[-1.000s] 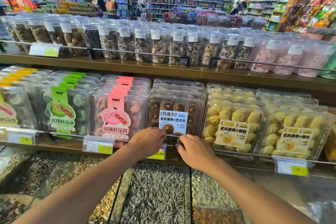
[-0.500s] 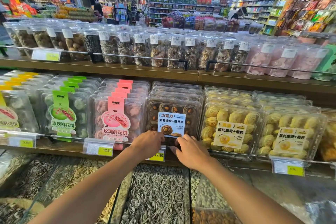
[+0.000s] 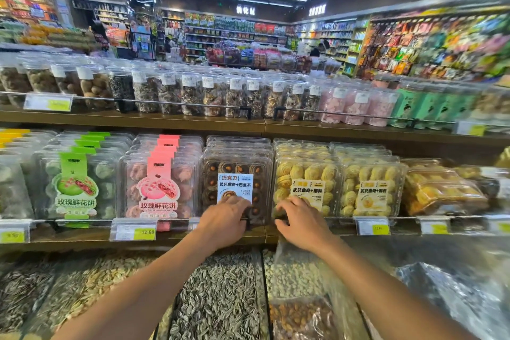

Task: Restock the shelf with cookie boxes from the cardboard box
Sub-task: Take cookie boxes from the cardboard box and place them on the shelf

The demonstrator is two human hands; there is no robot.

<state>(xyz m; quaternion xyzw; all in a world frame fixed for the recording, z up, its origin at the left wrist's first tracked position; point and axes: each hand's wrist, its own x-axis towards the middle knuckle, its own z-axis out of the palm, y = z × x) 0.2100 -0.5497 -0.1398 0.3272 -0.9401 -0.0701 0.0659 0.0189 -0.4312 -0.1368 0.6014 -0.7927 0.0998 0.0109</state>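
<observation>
The clear chocolate cookie box (image 3: 234,171) with a blue-white label stands upright at the front of its row on the middle shelf (image 3: 82,237). My left hand (image 3: 223,221) grips its lower front edge with curled fingers. Beside it on the right stands a yellow cookie box (image 3: 306,174). My right hand (image 3: 300,221) pinches that box's lower left corner. More yellow cookie boxes (image 3: 372,188) follow to the right. The cardboard box is out of view.
Pink (image 3: 158,188) and green (image 3: 77,185) pastry boxes fill the shelf's left side behind a rail with price tags (image 3: 133,229). Clear jars (image 3: 193,94) line the upper shelf. Bins of sunflower seeds (image 3: 218,298) and nuts lie below my arms.
My right hand has moved from the chocolate box's lower edge to the neighbouring yellow box's corner. The left hand stays on the chocolate box. The camera has tilted up a little.
</observation>
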